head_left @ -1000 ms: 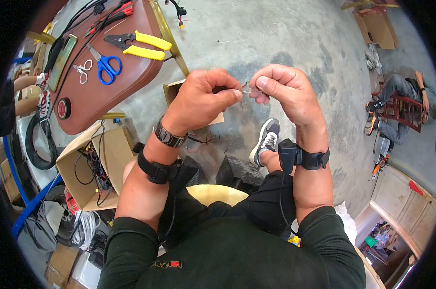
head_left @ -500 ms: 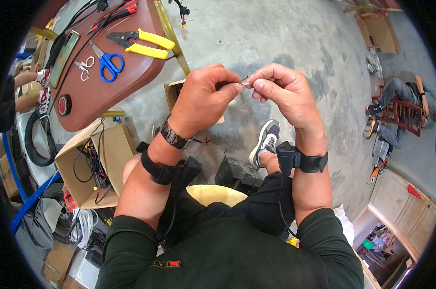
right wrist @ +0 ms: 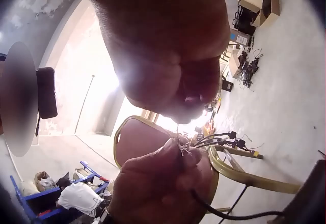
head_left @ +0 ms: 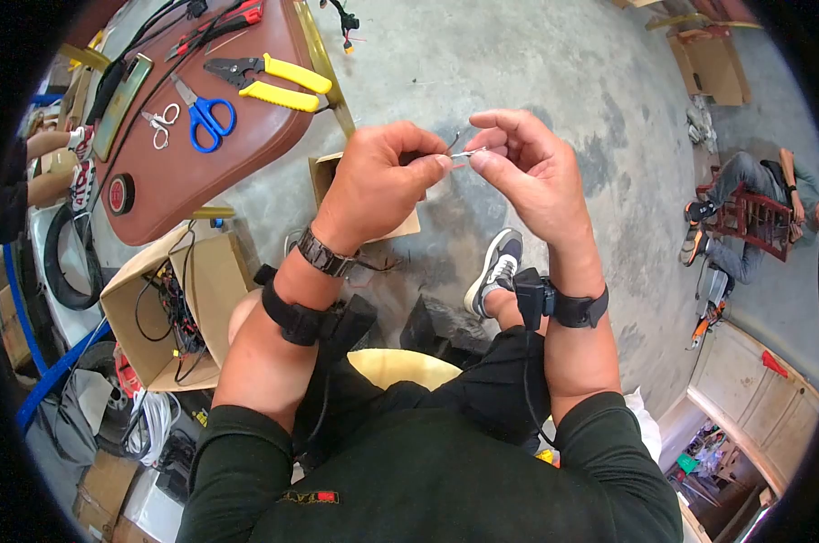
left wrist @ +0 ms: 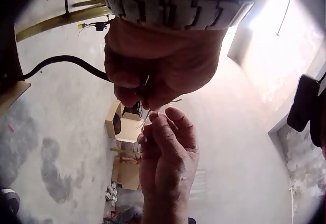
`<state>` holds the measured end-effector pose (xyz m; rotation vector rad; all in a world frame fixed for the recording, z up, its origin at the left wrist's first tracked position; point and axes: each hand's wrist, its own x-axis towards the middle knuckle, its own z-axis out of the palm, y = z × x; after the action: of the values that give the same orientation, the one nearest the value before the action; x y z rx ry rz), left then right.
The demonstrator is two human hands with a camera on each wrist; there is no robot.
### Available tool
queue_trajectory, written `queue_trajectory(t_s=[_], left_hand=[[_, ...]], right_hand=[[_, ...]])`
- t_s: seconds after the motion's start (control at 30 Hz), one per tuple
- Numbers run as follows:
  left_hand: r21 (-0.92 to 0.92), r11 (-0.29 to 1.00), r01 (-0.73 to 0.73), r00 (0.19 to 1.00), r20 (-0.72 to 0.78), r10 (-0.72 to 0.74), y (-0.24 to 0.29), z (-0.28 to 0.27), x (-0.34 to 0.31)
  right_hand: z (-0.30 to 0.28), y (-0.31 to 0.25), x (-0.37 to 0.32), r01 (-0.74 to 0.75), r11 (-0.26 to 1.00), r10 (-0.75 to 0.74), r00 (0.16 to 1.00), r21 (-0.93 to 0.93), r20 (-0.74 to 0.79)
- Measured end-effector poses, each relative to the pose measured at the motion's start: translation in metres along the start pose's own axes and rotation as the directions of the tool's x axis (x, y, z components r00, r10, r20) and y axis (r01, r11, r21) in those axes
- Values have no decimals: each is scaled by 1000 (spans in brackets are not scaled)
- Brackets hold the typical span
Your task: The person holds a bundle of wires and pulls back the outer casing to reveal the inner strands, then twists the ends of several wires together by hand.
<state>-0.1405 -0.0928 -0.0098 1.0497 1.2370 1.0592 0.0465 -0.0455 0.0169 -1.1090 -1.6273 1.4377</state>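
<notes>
The left hand (head_left: 380,185) pinches a black cable (left wrist: 66,57), whose thin stripped wire ends (right wrist: 184,148) stick out past the thumb and forefinger. Facing it, the right hand (head_left: 541,177) has its thumb at a pale wire strand (head_left: 464,153), with the forefinger raised; in the left wrist view its thumb and fingertips meet at the strand. A separate dark strand (head_left: 455,138) points upward beside the left fingertips. Both hands are held in the air over the floor, a small gap apart.
Left on a brown padded seat (head_left: 246,149) lie yellow-handled pliers (head_left: 285,83), blue scissors (head_left: 206,118), small white scissors (head_left: 161,127), a phone (head_left: 123,104) and a black roll (head_left: 120,195). Below it stands a cardboard box of cables (head_left: 219,290). A person sits at right (head_left: 744,181).
The right forefinger has lifted away from the thumb, and more of the pale strand shows between the hands. The left hand keeps its pinch with little movement.
</notes>
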Motion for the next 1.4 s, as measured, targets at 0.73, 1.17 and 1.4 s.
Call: queue_trajectory(t_s=[0.73, 1.17, 1.4], left_hand=[[-80, 972, 221, 972, 102, -213, 7, -16, 6], [-29, 999, 36, 991, 134, -31, 5, -11, 4], [85, 964, -251, 965, 102, 242, -2, -12, 7]], right_hand=[[3, 12, 2, 383, 726, -327, 923, -571, 204], [-17, 0, 3, -422, 881, 378, 900, 213, 216], [-11, 8, 3, -523, 789, 400, 835, 322, 377]])
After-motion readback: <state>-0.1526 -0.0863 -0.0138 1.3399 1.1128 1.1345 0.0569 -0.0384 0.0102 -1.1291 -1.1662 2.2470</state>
